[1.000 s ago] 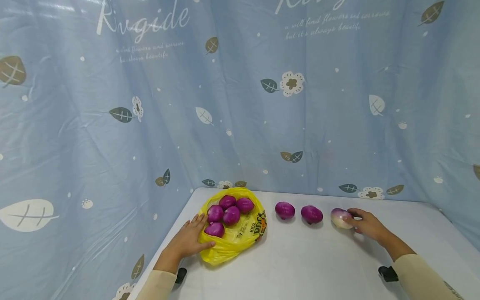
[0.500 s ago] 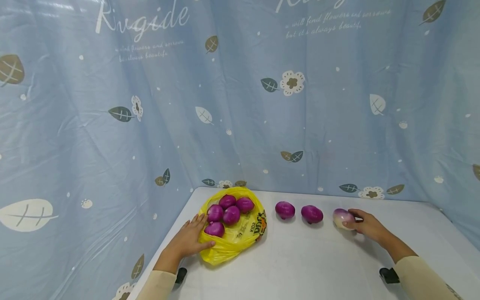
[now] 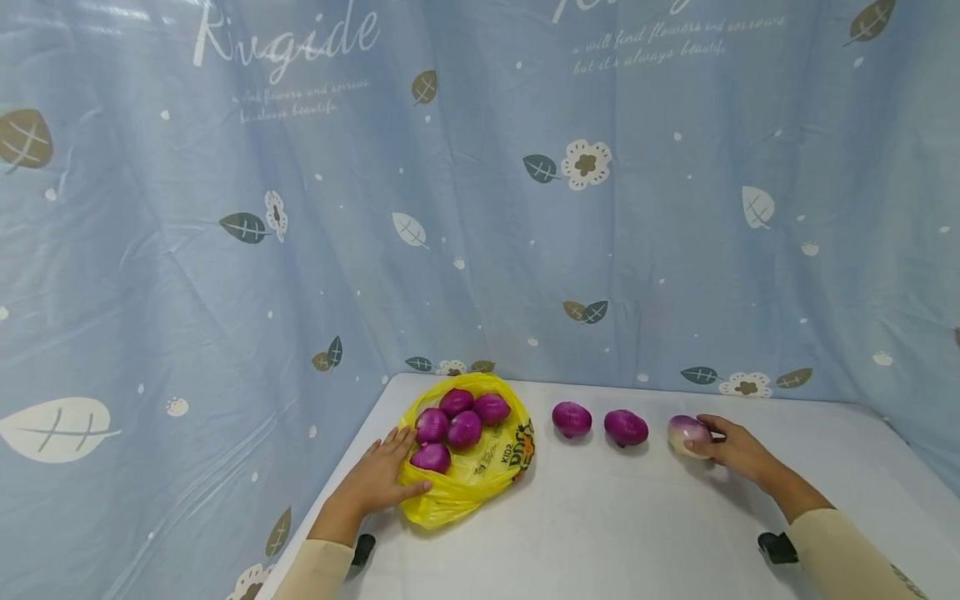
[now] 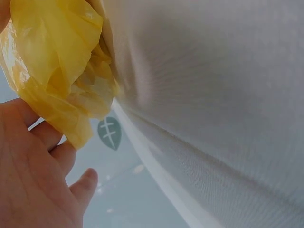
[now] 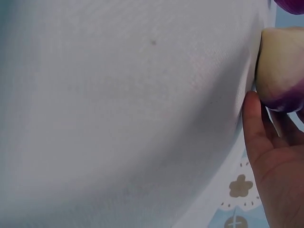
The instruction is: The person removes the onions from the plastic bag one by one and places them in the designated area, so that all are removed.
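Note:
Several purple onions [image 3: 465,430] lie in an opened yellow plastic bag [image 3: 480,492] at the table's left. My left hand [image 3: 378,475] rests on the bag's left side with its fingers spread. In the left wrist view, its fingers [image 4: 64,156] touch the crumpled yellow plastic bag [image 4: 57,47]. At the right, my right hand [image 3: 735,454] holds a purple-and-white turnip [image 3: 686,435] between thumb and fingers. The turnip [image 5: 282,66] is partly cut off in the right wrist view, and so is the right hand [image 5: 280,161].
Two more purple onions, one nearer the bag [image 3: 572,420] and one nearer the turnip [image 3: 626,428], sit in a row on the white table [image 3: 585,525]. A blue patterned curtain [image 3: 480,208] hangs behind the table and along its left side.
The right hand has shifted the turnip slightly to the right, away from the two onions, and its grip has settled round it. The left hand and bag have stayed put.

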### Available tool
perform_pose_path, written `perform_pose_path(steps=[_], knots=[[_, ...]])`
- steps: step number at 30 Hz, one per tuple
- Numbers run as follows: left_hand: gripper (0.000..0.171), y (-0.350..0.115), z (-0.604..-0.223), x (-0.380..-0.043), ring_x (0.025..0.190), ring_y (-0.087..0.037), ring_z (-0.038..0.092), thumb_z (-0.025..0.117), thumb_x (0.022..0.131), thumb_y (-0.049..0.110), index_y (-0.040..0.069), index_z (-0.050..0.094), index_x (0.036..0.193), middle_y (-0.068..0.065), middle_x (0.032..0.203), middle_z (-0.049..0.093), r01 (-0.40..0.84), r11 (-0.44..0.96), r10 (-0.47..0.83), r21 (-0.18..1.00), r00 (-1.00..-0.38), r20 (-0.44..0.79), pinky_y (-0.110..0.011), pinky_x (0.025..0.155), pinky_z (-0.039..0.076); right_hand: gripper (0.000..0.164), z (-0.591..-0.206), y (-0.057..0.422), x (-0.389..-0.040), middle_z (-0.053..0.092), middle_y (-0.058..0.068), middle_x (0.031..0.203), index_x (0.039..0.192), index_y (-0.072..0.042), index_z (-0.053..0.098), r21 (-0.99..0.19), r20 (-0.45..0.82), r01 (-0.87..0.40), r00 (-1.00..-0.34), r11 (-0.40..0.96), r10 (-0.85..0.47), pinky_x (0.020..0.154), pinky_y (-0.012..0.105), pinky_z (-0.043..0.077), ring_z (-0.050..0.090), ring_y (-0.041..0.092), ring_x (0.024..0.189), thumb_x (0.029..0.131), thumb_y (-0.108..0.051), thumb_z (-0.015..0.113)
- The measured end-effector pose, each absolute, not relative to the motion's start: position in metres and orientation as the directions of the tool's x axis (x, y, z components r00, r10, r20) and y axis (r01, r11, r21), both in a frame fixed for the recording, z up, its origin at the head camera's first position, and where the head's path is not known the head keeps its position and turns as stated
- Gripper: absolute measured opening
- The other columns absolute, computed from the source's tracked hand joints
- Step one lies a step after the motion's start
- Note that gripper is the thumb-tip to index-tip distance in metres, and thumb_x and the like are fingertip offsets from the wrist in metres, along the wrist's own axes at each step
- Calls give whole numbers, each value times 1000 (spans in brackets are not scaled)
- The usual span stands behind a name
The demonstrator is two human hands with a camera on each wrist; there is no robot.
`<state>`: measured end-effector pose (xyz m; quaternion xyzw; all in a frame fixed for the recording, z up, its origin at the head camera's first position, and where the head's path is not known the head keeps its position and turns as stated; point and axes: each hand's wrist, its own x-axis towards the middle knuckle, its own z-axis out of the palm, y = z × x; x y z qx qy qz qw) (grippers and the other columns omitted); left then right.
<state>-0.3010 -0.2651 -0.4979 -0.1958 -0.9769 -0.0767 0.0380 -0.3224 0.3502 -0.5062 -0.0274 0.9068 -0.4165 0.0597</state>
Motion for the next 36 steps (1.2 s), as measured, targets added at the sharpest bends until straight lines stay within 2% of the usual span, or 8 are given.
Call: perform_pose_path(steps=[11, 18, 27, 31, 36], knots=[[104, -264, -496, -299, 145, -33, 18, 44, 82, 79, 4, 29, 153, -12, 157, 26, 384, 913, 371, 140, -922, 108, -55, 114, 17, 96, -503, 349, -321, 30, 40, 141, 146, 12, 23, -740, -97, 11, -991, 673, -90, 95, 64, 40, 35, 57, 125, 86, -44, 72], [104, -263, -495, -299, 146, -31, 17, 44, 82, 79, 5, 28, 153, -11, 158, 25, 375, 918, 367, 126, -926, 82, -54, 114, 17, 100, -503, 346, -325, 23, 43, 143, 148, 12, 17, -720, -113, 21, -990, 694, -88, 97, 70, 32, 27, 60, 127, 87, -46, 69], [105, -264, -498, -300, 146, -31, 16, 43, 82, 80, 4, 27, 153, -11, 159, 23, 377, 919, 373, 113, -926, 61, -53, 115, 17, 101, -498, 346, -323, 23, 44, 142, 147, 14, 16, -716, -119, -3, -985, 698, -126, 97, 70, 33, 27, 61, 127, 86, -45, 70], [105, -264, -498, -301, 146, -30, 15, 42, 82, 81, 5, 27, 154, -10, 159, 23, 373, 920, 368, 119, -928, 65, -53, 115, 16, 97, -493, 347, -319, 25, 43, 143, 145, 17, 18, -717, -87, -38, -986, 696, -144, 96, 66, 38, 31, 60, 126, 86, -38, 72], [104, -263, -498, -301, 146, -32, 15, 44, 82, 79, 5, 27, 153, -11, 158, 24, 371, 919, 364, 132, -929, 69, -53, 115, 16, 90, -491, 349, -316, 27, 40, 144, 144, 17, 23, -691, -36, -84, -988, 718, -150, 96, 67, 37, 34, 59, 125, 88, -36, 70]])
